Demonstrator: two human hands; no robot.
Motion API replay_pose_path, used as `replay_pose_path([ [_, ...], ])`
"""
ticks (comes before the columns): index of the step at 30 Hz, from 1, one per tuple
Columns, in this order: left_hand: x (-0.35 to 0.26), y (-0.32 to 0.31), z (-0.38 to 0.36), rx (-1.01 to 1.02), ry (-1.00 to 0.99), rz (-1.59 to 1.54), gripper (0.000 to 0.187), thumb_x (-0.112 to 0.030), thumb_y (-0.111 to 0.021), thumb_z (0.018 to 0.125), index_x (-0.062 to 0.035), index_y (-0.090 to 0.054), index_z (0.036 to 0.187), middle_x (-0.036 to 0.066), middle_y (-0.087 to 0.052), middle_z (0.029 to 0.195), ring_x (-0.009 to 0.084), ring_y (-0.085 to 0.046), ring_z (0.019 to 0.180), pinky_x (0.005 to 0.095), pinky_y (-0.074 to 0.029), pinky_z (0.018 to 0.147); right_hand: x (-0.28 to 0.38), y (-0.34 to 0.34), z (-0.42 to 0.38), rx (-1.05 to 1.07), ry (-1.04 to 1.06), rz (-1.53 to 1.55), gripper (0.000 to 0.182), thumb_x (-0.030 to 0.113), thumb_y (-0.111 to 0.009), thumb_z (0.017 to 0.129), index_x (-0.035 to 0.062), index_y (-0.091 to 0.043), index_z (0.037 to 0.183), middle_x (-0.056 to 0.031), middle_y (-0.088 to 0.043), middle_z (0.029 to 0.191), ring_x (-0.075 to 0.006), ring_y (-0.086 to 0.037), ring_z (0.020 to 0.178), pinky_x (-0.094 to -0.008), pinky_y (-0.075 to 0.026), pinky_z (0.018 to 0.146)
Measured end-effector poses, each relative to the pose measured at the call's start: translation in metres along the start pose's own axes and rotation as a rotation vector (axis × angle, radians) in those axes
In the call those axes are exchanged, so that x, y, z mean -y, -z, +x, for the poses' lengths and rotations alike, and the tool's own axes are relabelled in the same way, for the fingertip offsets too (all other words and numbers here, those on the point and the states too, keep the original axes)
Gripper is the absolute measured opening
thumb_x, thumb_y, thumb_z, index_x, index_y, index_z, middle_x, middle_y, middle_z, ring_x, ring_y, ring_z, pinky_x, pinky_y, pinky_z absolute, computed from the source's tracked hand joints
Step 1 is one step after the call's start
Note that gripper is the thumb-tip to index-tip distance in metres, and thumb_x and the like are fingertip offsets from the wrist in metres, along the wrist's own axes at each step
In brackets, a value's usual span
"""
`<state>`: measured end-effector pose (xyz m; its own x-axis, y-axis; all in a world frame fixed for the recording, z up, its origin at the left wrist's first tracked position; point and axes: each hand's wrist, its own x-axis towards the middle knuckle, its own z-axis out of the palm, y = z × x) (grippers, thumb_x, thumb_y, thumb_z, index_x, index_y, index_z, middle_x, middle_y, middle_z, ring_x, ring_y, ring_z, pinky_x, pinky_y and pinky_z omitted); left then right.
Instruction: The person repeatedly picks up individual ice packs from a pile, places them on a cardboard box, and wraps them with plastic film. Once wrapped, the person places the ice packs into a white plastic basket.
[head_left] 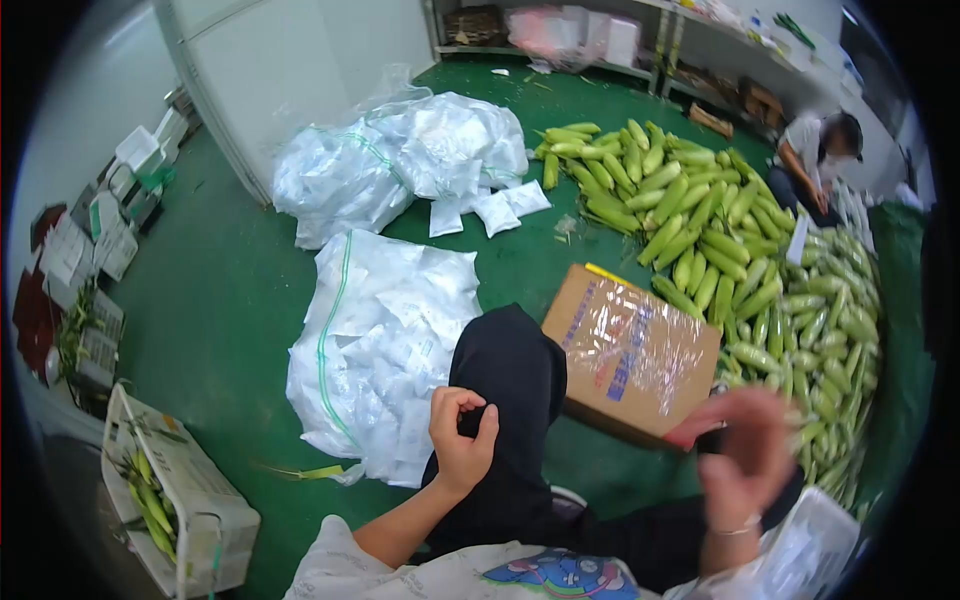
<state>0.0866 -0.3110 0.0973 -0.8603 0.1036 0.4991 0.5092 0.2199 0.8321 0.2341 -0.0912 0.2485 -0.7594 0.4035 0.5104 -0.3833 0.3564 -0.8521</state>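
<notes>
My left hand (464, 442) is over my dark-trousered knee, its fingers curled loosely and a gap between thumb and fingers, with nothing seen in it. My right hand (745, 450) is smeared by motion near the lower right corner of a brown cardboard box (640, 350). Something red (692, 428) shows at that corner beside the hand; I cannot tell whether the hand holds it. Shiny clear film or tape crosses the box top. Left of my knee lies a clear bag (385, 340) full of white packets.
More clear bags (400, 155) of white packets lie ahead. Corn cobs (690, 200) are heaped behind the box, with wrapped ones (825, 350) at right. A person (815, 160) sits beyond them. A white crate (190, 500) with corn stands lower left; a clear bin (805, 545) is lower right.
</notes>
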Motion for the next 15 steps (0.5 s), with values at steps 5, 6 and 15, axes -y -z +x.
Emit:
replay_pose_path([
  [5, -0.005, 0.016, -0.017, -0.003, 0.022, 0.018, 0.016, -0.001, -0.067, 0.079, -0.0039, -0.052, 0.084, 0.006, -0.048, 0.082, 0.0172, -0.045, 0.071, 0.0288, -0.036, 0.064, 0.116, 0.046, 0.087, -0.003, 0.905, -0.656, 0.065, 0.033, -0.068, 0.081, -0.0042, -0.045, 0.129, -0.0181, -0.054, 0.113, -0.0211, -0.054, 0.096, -0.0352, -0.04, 0.09],
  [6, -0.005, 0.02, -0.02, -0.036, 0.046, 0.043, 0.015, -0.001, -0.066, 0.079, -0.0033, -0.052, 0.084, 0.005, -0.048, 0.081, 0.0162, -0.045, 0.071, 0.0281, -0.036, 0.064, 0.124, 0.055, 0.097, -0.027, 0.909, -0.73, 0.065, 0.032, -0.068, 0.08, -0.0041, -0.045, 0.128, -0.0182, -0.054, 0.113, -0.0212, -0.054, 0.096, -0.0351, -0.04, 0.09],
  [15, 0.028, 0.052, -0.025, -0.221, 0.307, -0.09, 0.014, -0.001, -0.058, 0.087, -0.0046, -0.05, 0.077, 0.0, -0.05, 0.073, 0.0071, -0.045, 0.066, 0.0227, -0.036, 0.059, 0.115, 0.089, 0.098, -0.107, 0.85, -0.967, 0.069, 0.03, -0.073, 0.074, -0.0036, -0.044, 0.127, -0.019, -0.054, 0.114, -0.0223, -0.055, 0.096, -0.0349, -0.042, 0.088],
])
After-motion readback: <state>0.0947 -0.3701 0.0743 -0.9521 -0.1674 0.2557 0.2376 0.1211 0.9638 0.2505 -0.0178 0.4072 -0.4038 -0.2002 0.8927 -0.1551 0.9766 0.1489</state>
